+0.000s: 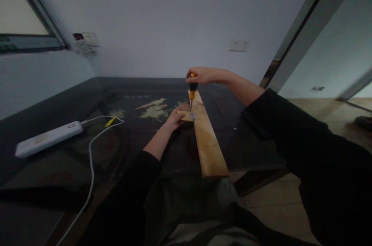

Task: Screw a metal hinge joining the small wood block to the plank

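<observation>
My right hand is closed around the handle of a yellow and black screwdriver, held upright. The screwdriver's tip points down at a small metal hinge. That hinge bridges a short wooden block and a long wooden board. My left hand grips the short block from its left side, with fingers over and around it. The long board lies lengthwise, its near end reaching past the front edge of the table. Whether the tip sits in a screw is too small to tell.
The dark glossy table bears a printed bird and flower pattern. A white power strip lies at the left, its cable running off the front edge. A small screw-like piece lies left of my left hand. Behind stands a wall with sockets.
</observation>
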{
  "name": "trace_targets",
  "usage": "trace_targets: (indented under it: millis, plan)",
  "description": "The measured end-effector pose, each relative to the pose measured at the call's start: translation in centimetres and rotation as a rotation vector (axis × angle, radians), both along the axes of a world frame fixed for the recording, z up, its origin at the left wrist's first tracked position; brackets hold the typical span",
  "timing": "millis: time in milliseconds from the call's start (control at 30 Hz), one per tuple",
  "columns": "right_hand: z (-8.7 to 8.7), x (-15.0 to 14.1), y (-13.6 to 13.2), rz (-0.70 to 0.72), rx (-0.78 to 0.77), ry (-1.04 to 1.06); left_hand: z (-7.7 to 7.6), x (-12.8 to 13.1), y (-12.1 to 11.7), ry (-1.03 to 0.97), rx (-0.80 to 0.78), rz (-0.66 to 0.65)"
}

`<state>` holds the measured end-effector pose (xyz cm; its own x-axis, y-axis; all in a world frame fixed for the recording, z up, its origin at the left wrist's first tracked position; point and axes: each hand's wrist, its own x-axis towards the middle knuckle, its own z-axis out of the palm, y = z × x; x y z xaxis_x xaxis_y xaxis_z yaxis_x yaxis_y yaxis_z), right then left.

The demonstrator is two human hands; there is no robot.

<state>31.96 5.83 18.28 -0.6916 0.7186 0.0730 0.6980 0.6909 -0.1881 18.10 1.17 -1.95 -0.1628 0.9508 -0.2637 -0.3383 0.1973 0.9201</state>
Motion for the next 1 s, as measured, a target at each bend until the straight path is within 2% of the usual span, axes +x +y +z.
trace_targets:
  millis: [67, 133, 233, 300, 367, 533, 633, 733, 867, 933, 1000]
  plan:
    - [0.0, 0.1, 0.2, 0.049, 0.038, -0.004, -0.2, 0.0, 0.2, -0.008, 0.000, 0.008]
    - [-0.4, 0.0, 0.2, 0.030, 0.121, -0.009, -0.3, 0.0, 0.3, -0.006, 0.000, 0.016]
    - [-1.3, -0.5, -0.2, -0.117, 0.280, -0.010, -0.6, 0.0, 0.6, 0.000, -0.003, 0.024]
    - [-1.6, -0.8, -0.3, -0.183, 0.334, -0.007, -0.7, -0.1, 0.8, -0.009, 0.003, 0.019]
    - [-1.5, -0.8, -0.2, -0.163, 0.306, -0.005, -0.9, -0.2, 0.9, -0.014, 0.011, 0.008]
    - [-0.2, 0.2, 0.8, 0.068, 0.077, -0.047, -1.2, -0.3, 1.1, -0.006, 0.014, -0.005]
    - [0.2, 0.6, 0.9, 0.130, 0.013, -0.078, -1.1, -0.3, 1.1, 0.000, 0.001, 0.015]
    - [-0.2, 0.3, 0.7, 0.128, 0.076, -0.087, -1.0, -0.2, 1.0, 0.002, -0.004, 0.019]
    - [-1.0, -0.6, 0.7, -0.008, 0.266, -0.065, -0.9, -0.2, 1.0, 0.013, 0.001, 0.017]
    - [-1.0, -0.7, 0.8, -0.026, 0.261, -0.061, -0.9, -0.2, 1.0, 0.012, 0.002, 0.009]
    - [-0.5, -0.4, 0.9, 0.018, 0.165, -0.074, -1.0, -0.3, 1.1, 0.010, 0.003, -0.001]
